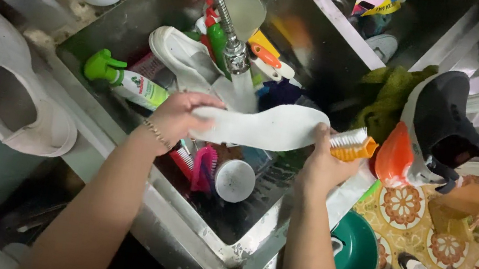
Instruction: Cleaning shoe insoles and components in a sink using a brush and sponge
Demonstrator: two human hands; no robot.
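A green basin sits nearest, on the patterned floor to the right of the steel sink. Above the sink, the left hand is closed on the left end of a white insole, which stretches rightward between both hands under the tap. The right hand is wrapped around an orange brush, its bristles just beside the insole's right end. Under the insole lie a pink brush and a white cap. Farther left lies a green spray bottle; a white shoe lies beyond.
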